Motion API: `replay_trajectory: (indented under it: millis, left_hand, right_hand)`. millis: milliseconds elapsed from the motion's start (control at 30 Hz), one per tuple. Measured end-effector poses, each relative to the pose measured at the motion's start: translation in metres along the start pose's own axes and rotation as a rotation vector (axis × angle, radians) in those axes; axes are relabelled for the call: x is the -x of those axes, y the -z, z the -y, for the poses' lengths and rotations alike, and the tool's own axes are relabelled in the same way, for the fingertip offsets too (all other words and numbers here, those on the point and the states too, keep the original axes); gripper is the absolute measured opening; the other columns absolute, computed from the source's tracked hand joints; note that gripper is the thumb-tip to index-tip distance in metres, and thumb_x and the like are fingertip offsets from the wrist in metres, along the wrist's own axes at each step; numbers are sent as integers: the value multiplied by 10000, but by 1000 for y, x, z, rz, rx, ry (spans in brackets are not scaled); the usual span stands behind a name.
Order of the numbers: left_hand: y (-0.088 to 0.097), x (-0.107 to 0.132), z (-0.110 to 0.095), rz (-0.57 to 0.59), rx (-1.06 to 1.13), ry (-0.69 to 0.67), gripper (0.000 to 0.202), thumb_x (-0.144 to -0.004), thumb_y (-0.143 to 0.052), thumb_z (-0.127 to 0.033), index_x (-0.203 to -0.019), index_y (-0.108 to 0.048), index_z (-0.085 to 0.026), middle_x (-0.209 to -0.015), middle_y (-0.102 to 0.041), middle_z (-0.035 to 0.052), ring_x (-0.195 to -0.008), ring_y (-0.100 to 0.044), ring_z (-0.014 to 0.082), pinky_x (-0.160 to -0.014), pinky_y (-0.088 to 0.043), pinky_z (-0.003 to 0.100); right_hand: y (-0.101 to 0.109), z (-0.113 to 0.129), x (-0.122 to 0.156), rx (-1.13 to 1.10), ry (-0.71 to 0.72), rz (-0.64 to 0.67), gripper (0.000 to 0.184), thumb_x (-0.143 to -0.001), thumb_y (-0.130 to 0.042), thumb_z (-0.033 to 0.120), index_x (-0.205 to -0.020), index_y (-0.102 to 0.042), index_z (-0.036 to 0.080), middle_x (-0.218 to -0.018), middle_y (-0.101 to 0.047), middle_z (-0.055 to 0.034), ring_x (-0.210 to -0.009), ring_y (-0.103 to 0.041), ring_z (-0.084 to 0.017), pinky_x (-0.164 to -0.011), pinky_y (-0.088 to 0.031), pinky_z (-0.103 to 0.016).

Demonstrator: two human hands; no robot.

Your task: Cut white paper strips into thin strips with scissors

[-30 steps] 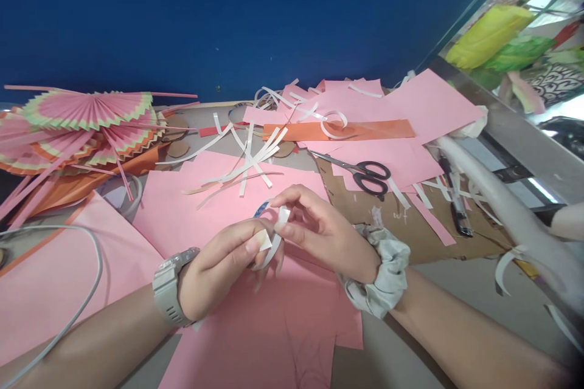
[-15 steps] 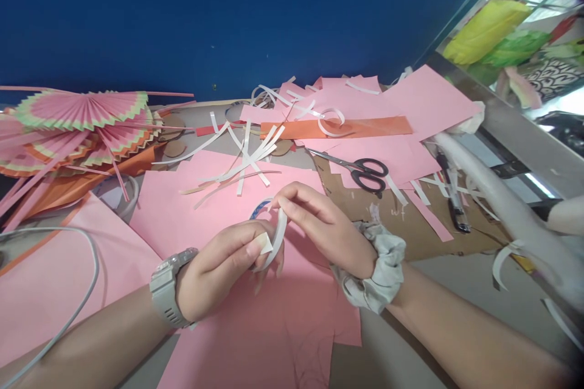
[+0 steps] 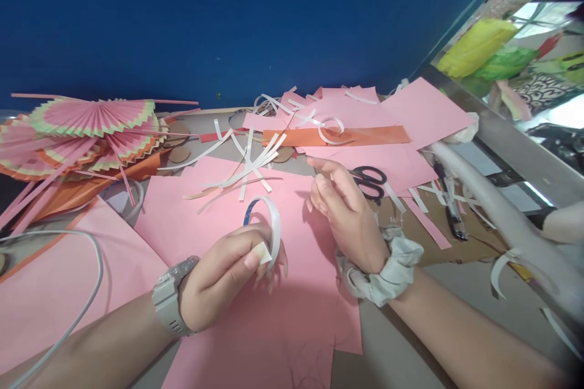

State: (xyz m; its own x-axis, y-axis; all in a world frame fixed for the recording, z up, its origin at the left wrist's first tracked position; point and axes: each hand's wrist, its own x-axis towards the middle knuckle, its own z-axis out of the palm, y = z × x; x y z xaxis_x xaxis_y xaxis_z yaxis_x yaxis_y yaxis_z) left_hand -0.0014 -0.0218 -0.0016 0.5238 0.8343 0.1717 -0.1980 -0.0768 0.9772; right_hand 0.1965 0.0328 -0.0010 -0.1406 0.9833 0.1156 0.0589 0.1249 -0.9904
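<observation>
My left hand [image 3: 228, 273] holds a thin white tape roll [image 3: 269, 228] upright over a pink paper sheet [image 3: 255, 304], with a short end of tape pinched under the thumb. A grey watch sits on that wrist. My right hand [image 3: 344, 206] hovers to the right of the roll, apart from it, fingers loosely curled with nothing seen in them. It is close to the black-handled scissors [image 3: 370, 181], which lie just behind it and are partly hidden. A grey scrunchie [image 3: 387, 267] is around the right wrist.
White paper strips [image 3: 246, 161] are scattered at the middle back. Folded pink paper fans [image 3: 86, 127] are stacked at the left. An orange strip [image 3: 347, 135], more pink sheets, brown cardboard [image 3: 438, 237] and a white cable [image 3: 91, 279] lie around. A blue wall rises behind.
My right hand has let go of the tape end and moved up and right toward the scissors. The left hand still holds the roll, now fully visible.
</observation>
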Motion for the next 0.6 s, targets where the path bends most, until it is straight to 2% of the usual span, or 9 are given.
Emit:
replay_trajectory:
  millis: [67, 167, 233, 300, 467, 600]
  left_hand:
    - [2, -1, -3, 51, -78, -22, 265, -960, -298, -211, -779, -489, -185, -788, -542, 60, -770, -547, 173, -732, -424, 325]
    - [4, -3, -6, 145, -195, -56, 267, -963, -274, -202, -796, -482, -184, -824, -568, 74, -769, -517, 169, -747, -426, 321]
    - [4, -4, -6, 194, -242, -51, 261, -962, -271, -207, -792, -468, -183, -827, -564, 78, -775, -512, 171, -758, -428, 321]
    - [3, -6, -7, 206, -267, -28, 266, -962, -268, -220, -781, -460, -180, -813, -546, 78, -775, -512, 173, -754, -426, 317]
    - [0, -8, -7, 187, -298, 32, 279, -965, -250, -226, -768, -443, -184, -765, -509, 56, -778, -496, 170, -764, -408, 298]
    - [1, -9, -8, 215, -328, 25, 240, -954, -272, -162, -767, -418, -189, -772, -477, 33, -770, -470, 153, -770, -393, 269]
  right_hand:
    - [-1, 5, 2, -31, -29, 64, 232, -985, -370, 348, -1102, -527, 224, -579, -303, 65, -518, -339, -102, -543, -383, -247]
    - [-4, 15, 6, -30, -94, 257, 303, -958, -393, 463, -911, -523, 193, -601, -346, 59, -539, -364, -95, -554, -363, -246]
    - [-6, 19, 7, -9, -144, 407, 360, -901, -489, 510, -747, -457, 186, -610, -336, 60, -541, -330, -86, -527, -315, -237]
    - [-9, 20, 9, -4, -186, 495, 431, -861, -553, 516, -649, -370, 188, -604, -306, 61, -542, -303, -82, -511, -283, -234]
    - [-13, 11, 12, -96, -269, 554, 411, -944, -385, 515, -693, -400, 190, -620, -428, 36, -578, -443, -107, -572, -374, -256]
    - [-14, 8, 13, -94, -275, 551, 400, -976, -327, 467, -703, -417, 188, -622, -436, 31, -574, -441, -110, -573, -376, -259]
